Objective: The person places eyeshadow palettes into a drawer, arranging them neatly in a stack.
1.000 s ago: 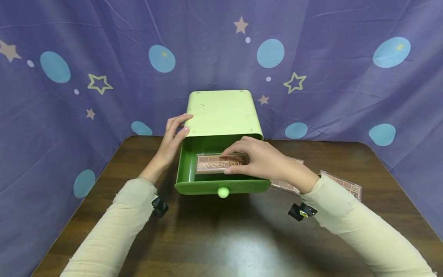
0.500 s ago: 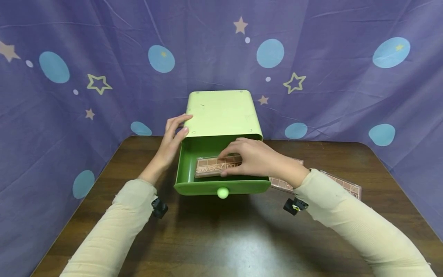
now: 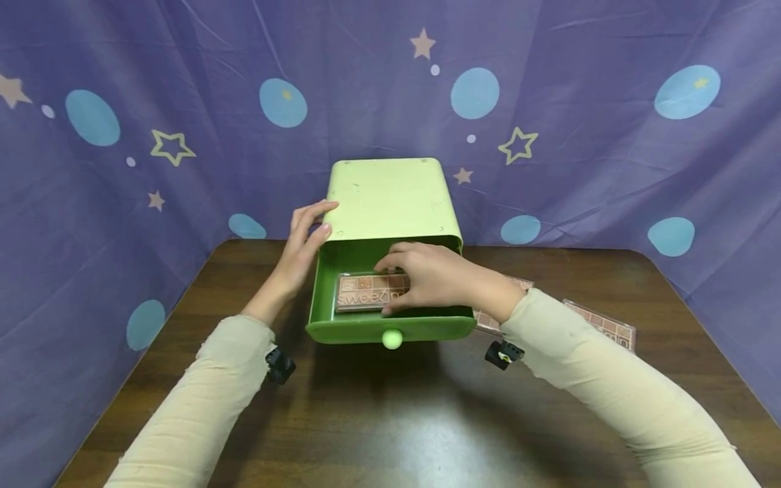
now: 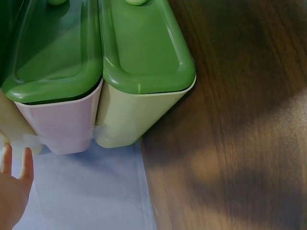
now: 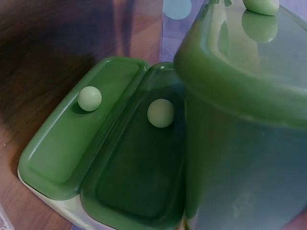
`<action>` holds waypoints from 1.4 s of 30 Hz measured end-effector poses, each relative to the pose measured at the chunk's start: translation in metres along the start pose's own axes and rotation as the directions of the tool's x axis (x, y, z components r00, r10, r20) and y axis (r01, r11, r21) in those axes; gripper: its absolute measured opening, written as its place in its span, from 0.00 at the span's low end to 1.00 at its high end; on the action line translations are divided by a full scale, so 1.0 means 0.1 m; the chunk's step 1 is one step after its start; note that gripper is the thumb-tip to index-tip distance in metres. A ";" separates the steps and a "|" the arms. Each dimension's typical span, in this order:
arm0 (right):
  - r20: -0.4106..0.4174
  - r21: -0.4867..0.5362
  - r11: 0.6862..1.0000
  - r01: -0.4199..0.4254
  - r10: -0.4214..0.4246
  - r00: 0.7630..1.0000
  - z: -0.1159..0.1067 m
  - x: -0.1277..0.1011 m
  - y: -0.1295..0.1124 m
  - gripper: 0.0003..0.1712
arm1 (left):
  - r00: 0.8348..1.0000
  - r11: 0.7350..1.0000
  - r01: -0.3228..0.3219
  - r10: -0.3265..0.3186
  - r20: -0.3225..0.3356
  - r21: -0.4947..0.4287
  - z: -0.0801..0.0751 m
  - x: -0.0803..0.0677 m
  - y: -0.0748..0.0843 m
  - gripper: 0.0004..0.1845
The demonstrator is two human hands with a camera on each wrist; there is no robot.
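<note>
While the eyeshadow palette [image 3: 360, 293] sits inside the extended top drawer [image 3: 342, 332], lettered face up, your right hand [image 3: 430, 274] pinches it across the short way: thumb at the near long edge, fingers at the far one. Can't tell if its underside touches the drawer floor.

Handling, my guess: light, stiff, slick plastic lid; the powder would crack if you drop it. Keep hold on the long edges, no pressure on the lid face.

Your left hand [image 3: 303, 237] isn't clamped on anything; fingers spread, touching the left side and top edge of the pale green casing [image 3: 390, 196]. Drawer has a round knob [image 3: 392, 339] on its front; no other contents that you can make out, part hidden by your right hand.

Below it, your right wrist view shows two closed drawers, left front [image 5: 67, 143] and middle front [image 5: 134, 172]; contents hidden.

Right of the unit, two more palettes lie on the wooden table [image 3: 342, 420]: nearer one [image 3: 488, 322] partly behind your forearm, farther one [image 3: 601, 325] partly behind your sleeve.
</note>
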State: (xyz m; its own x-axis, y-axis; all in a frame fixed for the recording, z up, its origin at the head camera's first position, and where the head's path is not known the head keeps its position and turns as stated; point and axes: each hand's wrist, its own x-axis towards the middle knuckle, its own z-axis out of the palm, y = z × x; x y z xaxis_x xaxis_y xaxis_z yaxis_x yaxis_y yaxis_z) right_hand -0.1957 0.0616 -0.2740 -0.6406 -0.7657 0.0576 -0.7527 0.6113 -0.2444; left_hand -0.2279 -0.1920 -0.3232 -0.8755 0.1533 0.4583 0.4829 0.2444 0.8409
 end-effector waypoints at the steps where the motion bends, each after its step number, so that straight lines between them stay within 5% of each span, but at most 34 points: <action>1: 0.006 0.000 1.000 -0.006 0.006 1.000 0.00 0.01 -0.01 0.39 | 1.000 1.000 0.000 0.000 0.000 0.001 0.00 0.00 0.00 0.26; 12: 0.041 0.000 1.000 -0.026 0.026 0.999 -0.02 0.00 -0.03 0.38 | 1.000 1.000 0.014 -0.014 0.010 -0.004 0.00 -0.01 0.01 0.27; 18: 0.002 0.122 0.992 0.016 -0.017 1.000 -0.08 -0.12 0.05 0.31 | 1.000 1.000 0.011 -0.011 0.004 -0.010 0.01 -0.01 0.01 0.26; 23: -0.115 0.256 0.962 0.090 -0.062 0.992 -0.13 -0.32 0.11 0.27 | 1.000 1.000 0.020 -0.019 0.002 -0.012 0.03 -0.04 0.12 0.27; 29: -0.302 0.358 0.910 0.211 -0.101 0.948 -0.18 -0.63 0.14 0.20 | 1.000 1.000 0.014 -0.014 0.006 -0.003 0.04 -0.07 0.29 0.27; 36: -0.533 0.347 0.888 0.301 -0.077 0.843 -0.18 -0.90 0.34 0.21 | 1.000 1.000 -0.005 0.005 -0.005 -0.005 0.02 -0.02 0.08 0.26; 42: -0.546 0.362 0.911 0.198 0.036 0.837 -0.09 -1.15 0.53 0.20 | 1.000 1.000 0.000 0.000 0.001 -0.008 0.05 -0.08 0.33 0.27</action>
State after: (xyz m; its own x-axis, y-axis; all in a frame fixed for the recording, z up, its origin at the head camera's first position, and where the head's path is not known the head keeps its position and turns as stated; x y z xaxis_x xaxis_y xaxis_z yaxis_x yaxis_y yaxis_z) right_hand -0.1637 0.1843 -0.2848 -0.6459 -0.5096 0.5684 -0.7572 0.3329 -0.5620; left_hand -0.2048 -0.1801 -0.3013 -0.8754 0.1546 0.4579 0.4829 0.2370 0.8430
